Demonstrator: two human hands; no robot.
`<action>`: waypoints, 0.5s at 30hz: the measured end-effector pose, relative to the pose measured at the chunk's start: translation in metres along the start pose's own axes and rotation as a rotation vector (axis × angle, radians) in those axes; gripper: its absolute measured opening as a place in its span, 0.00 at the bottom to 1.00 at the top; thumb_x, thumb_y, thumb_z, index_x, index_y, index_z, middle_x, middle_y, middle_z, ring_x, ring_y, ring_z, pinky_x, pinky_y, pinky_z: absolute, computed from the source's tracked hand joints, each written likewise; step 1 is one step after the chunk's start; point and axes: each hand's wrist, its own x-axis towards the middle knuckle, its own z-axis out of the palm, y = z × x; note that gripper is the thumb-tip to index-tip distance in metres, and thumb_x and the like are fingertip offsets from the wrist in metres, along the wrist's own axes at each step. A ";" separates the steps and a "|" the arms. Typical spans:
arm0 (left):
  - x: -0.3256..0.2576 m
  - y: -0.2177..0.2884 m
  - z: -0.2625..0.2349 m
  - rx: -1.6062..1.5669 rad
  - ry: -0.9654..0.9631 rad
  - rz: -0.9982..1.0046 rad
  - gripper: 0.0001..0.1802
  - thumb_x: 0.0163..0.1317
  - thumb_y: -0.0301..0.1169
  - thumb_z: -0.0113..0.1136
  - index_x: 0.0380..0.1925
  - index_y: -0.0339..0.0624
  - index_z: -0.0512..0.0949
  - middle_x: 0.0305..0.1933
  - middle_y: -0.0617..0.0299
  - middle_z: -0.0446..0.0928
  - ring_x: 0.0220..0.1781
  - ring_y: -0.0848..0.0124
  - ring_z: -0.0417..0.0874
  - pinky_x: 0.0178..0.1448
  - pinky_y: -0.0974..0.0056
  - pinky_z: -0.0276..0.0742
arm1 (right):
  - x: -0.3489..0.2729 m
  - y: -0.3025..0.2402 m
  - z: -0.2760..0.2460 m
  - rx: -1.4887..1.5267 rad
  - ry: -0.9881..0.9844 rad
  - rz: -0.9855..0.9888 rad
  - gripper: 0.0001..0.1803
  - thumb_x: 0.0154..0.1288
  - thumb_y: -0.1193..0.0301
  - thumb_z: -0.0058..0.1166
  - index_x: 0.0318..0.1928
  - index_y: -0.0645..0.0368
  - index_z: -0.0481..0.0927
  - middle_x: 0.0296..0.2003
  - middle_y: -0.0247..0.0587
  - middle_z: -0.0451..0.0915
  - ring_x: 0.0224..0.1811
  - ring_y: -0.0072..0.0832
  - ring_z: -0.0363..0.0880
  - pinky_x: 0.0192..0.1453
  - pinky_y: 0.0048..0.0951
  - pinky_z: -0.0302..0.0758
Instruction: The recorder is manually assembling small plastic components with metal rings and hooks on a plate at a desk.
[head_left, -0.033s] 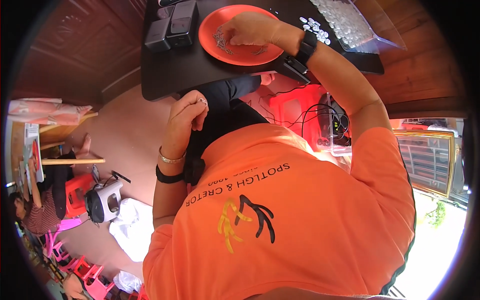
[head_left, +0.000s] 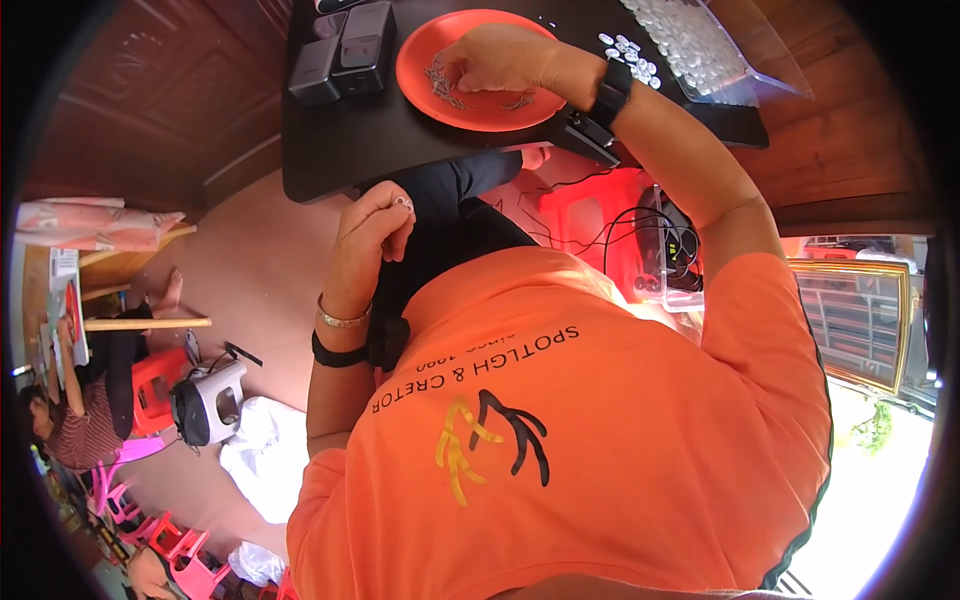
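On the dark table lies a round orange-red plate (head_left: 480, 118) with small grey metal pieces (head_left: 440, 82), like short screws or nails, scattered in it. My right hand (head_left: 500, 58) reaches over the plate with its fingers curled down and together at these pieces. Its fingertips are partly hidden, and what they pinch cannot be made out. My left hand (head_left: 378, 218) is held closed in front of my body, below the table edge, away from the plate. A small shiny spot, perhaps a ring, shows at its fingers. Whatever is inside the fist is hidden.
Dark grey box-shaped devices (head_left: 362, 48) stand left of the plate. To its right lie loose white round pieces (head_left: 630, 60) and a clear container (head_left: 690, 45) full of similar ones. A black device (head_left: 590, 138) sits at the table edge. Below are cables and a red stool (head_left: 580, 215).
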 end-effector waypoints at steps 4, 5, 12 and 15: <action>0.000 0.003 0.002 -0.017 0.031 -0.017 0.10 0.62 0.32 0.48 0.24 0.42 0.71 0.17 0.71 0.65 0.18 0.82 0.63 0.23 0.75 0.55 | 0.001 -0.008 0.000 -0.071 0.014 -0.011 0.10 0.53 0.71 0.55 0.37 0.57 0.80 0.30 0.41 0.81 0.35 0.40 0.78 0.39 0.40 0.72; 0.000 0.003 0.002 -0.012 0.033 -0.019 0.10 0.62 0.32 0.48 0.24 0.42 0.71 0.17 0.71 0.65 0.18 0.82 0.63 0.23 0.75 0.55 | 0.003 -0.008 0.000 -0.067 0.017 -0.013 0.10 0.53 0.71 0.55 0.37 0.57 0.80 0.30 0.41 0.81 0.35 0.40 0.78 0.39 0.40 0.72; -0.002 -0.001 0.001 -0.008 0.047 -0.029 0.09 0.62 0.32 0.47 0.25 0.41 0.71 0.17 0.70 0.65 0.18 0.81 0.64 0.24 0.75 0.55 | 0.010 -0.018 0.001 -0.205 -0.033 -0.068 0.11 0.50 0.73 0.52 0.35 0.61 0.80 0.27 0.47 0.80 0.32 0.45 0.79 0.37 0.42 0.73; -0.003 0.003 0.003 -0.004 0.054 -0.045 0.10 0.62 0.33 0.47 0.24 0.42 0.70 0.17 0.70 0.65 0.19 0.81 0.64 0.24 0.75 0.56 | 0.012 -0.020 0.006 -0.274 -0.047 -0.085 0.11 0.49 0.72 0.52 0.34 0.64 0.80 0.28 0.51 0.80 0.32 0.47 0.79 0.37 0.43 0.73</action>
